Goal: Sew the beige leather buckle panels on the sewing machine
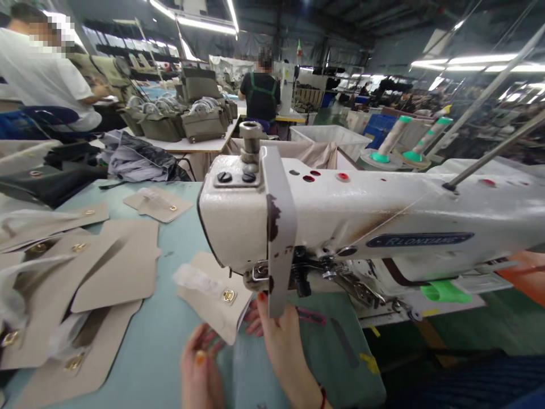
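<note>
Gripping the beige flap [212, 305], the right hand [277, 341] sat nearest the sewing machine [340, 218]; the half-open left hand [200, 370] touched its corner

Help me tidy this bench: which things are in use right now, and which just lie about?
In use: beige clasp piece, at left hand and right hand; sewing machine.
Lying about: cut beige panels; black bag; grey cloth; olive bags.
</note>
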